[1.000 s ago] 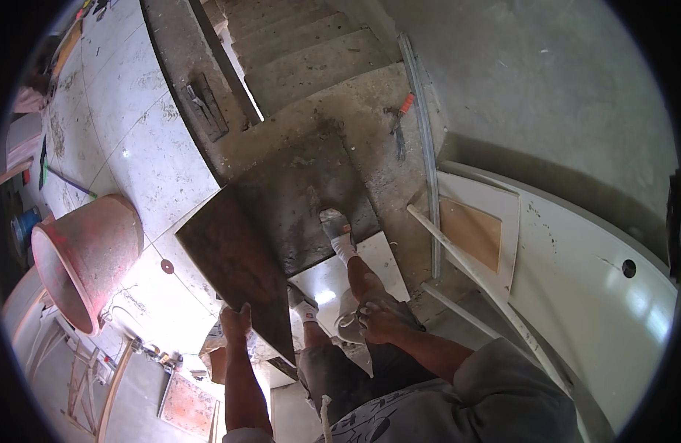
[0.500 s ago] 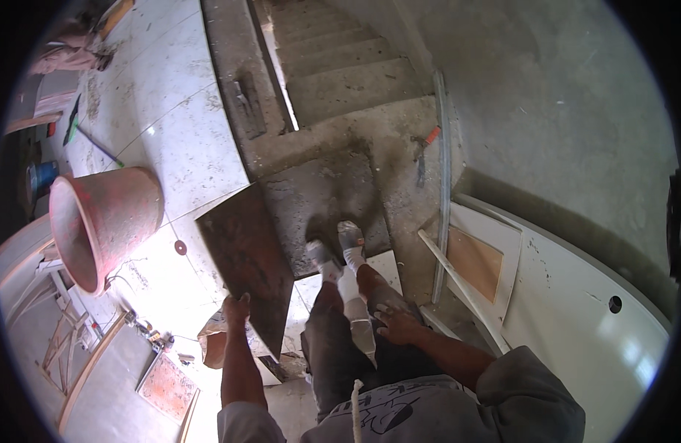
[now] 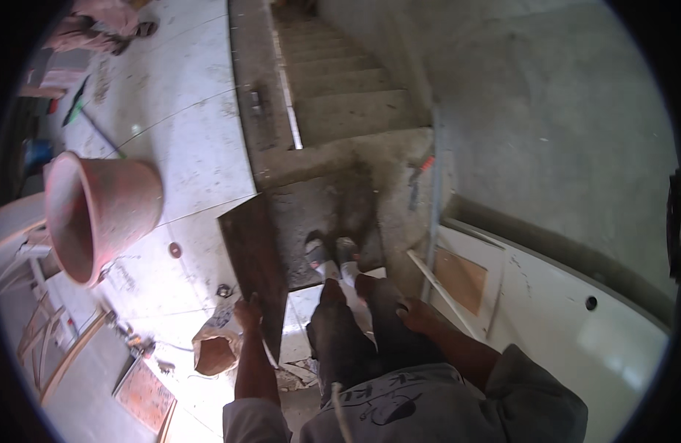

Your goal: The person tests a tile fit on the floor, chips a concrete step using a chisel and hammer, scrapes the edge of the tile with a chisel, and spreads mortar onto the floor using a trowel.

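"Left hand (image 3: 248, 314) first: what did it have?"

"Its fingers were curled round the near side of the large dark-faced slab (image 3: 256, 258), which stood tilted on edge at the person's left, next to the dark rectangular patch (image 3: 326, 205) of floor. Right hand (image 3: 416, 316) lay against the right thigh (image 3: 388, 321); I couldn't tell whether its fingers held anything."

"And what had just changed?"

"The feet (image 3: 320, 257). A second earlier the right one was well ahead on the patch; now both stood nearly side by side toward its near edge. The slab looked narrower too, though our view had also shifted. I judged the stance steadier, with one hand seemingly enough to keep the slab up."

"Anything in the way?"

"An open paper sack (image 3: 217, 353) just beside the left forearm (image 3: 256, 369), and rubble (image 3: 296, 375) near the slab's lower end. On the right, a white pole (image 3: 444, 292) slanted near the thigh, before a white panel with a round hole (image 3: 562, 310)."

"Farther off?"

"A reddish bucket (image 3: 126, 196) on white tiled floor (image 3: 196, 148), a red-handled tool (image 3: 423, 171) by the wall, concrete stairs (image 3: 348, 111) ahead, and another person's legs (image 3: 93, 33), far left."
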Demonstrator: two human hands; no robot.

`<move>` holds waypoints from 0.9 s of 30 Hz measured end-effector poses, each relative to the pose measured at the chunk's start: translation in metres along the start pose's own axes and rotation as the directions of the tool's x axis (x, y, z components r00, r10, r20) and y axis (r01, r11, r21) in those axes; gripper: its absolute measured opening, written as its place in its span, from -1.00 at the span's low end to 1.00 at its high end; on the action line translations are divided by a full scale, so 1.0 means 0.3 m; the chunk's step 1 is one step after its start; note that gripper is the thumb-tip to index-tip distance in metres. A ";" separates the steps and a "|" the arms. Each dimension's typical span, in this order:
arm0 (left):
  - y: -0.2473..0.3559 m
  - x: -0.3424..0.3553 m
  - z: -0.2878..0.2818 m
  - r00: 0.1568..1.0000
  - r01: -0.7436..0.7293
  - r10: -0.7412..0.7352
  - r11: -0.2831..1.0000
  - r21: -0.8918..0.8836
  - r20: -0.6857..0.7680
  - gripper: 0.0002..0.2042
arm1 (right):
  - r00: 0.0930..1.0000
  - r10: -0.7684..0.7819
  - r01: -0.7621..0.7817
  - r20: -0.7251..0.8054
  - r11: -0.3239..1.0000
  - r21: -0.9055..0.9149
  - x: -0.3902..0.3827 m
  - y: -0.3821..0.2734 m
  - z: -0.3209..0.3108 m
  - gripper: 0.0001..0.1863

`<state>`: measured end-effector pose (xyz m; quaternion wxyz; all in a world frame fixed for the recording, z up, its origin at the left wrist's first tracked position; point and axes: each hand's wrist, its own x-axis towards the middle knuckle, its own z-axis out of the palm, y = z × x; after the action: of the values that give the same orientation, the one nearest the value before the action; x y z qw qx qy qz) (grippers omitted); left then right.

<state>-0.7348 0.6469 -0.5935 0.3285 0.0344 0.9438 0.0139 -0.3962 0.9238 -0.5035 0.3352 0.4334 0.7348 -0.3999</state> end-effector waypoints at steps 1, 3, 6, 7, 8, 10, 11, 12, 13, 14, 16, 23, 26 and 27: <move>0.003 0.000 0.009 0.999 -0.034 0.034 0.999 -0.042 0.011 -0.53 | 0.999 0.032 -0.032 0.016 0.998 0.054 0.008 -0.011 -0.027 -0.53; 0.011 -0.005 0.022 0.991 0.134 -0.135 0.985 -0.113 0.000 -0.52 | 0.997 0.074 -0.077 0.036 0.991 0.106 0.027 -0.035 -0.083 -0.54; 0.022 -0.013 0.034 0.987 0.152 -0.158 0.980 -0.130 -0.032 -0.47 | 0.995 0.095 -0.094 -0.004 0.991 0.092 0.068 -0.063 -0.164 -0.55; 0.022 -0.014 0.034 0.986 0.152 -0.159 0.979 -0.136 -0.044 -0.47 | 0.990 0.141 -0.140 -0.027 0.989 0.043 0.084 -0.065 -0.188 -0.55; 0.022 -0.015 0.034 0.987 0.145 -0.156 0.973 -0.181 -0.045 -0.50 | 0.989 0.126 -0.125 -0.083 0.992 0.014 0.099 -0.063 -0.211 -0.55; 0.019 -0.016 0.030 0.987 0.142 -0.155 0.965 -0.222 -0.043 -0.52 | 0.980 0.189 -0.190 -0.055 0.982 -0.010 0.128 -0.041 -0.254 -0.55; 0.017 -0.017 0.028 0.989 0.117 -0.135 0.964 -0.237 -0.063 -0.53 | 0.981 0.182 -0.182 -0.071 0.983 -0.003 0.142 -0.021 -0.275 -0.55; 0.018 -0.018 0.026 0.990 0.084 -0.109 0.963 -0.256 -0.086 -0.54 | 0.980 0.191 -0.192 -0.061 0.981 -0.015 0.155 0.005 -0.295 -0.55; 0.019 -0.020 0.027 0.989 0.096 -0.122 0.961 -0.258 -0.086 -0.54 | 0.979 0.201 -0.201 -0.022 0.979 -0.011 0.170 0.035 -0.316 -0.56; 0.024 -0.021 0.028 0.986 0.105 -0.135 0.956 -0.275 -0.094 -0.54 | 0.972 0.234 -0.234 0.017 0.972 -0.019 0.189 0.070 -0.337 -0.57; 0.040 -0.027 0.037 0.982 0.123 -0.159 0.949 -0.291 -0.105 -0.55 | 0.978 0.201 -0.201 0.048 0.980 -0.003 0.245 0.147 -0.380 -0.57; 0.122 -0.065 0.097 0.936 0.134 -0.252 0.901 -0.412 -0.247 -0.60 | 0.998 -0.053 0.042 -0.036 0.968 -0.247 0.744 0.448 -0.562 -0.65; 0.153 -0.092 0.114 0.931 0.167 -0.281 0.894 -0.415 -0.231 -0.62 | 0.990 -0.009 -0.016 -0.140 0.984 -0.178 1.036 0.580 -0.622 -0.70; 0.169 -0.096 0.117 0.931 0.123 -0.231 0.926 -0.356 -0.281 -0.62 | 0.988 -0.050 0.028 -0.147 0.988 -0.150 1.129 0.623 -0.630 -0.70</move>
<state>-0.6876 0.6956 -0.6007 0.1731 -0.1107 0.9674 0.1482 -0.3900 1.2716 -0.7573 0.3020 0.4221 0.7937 -0.3172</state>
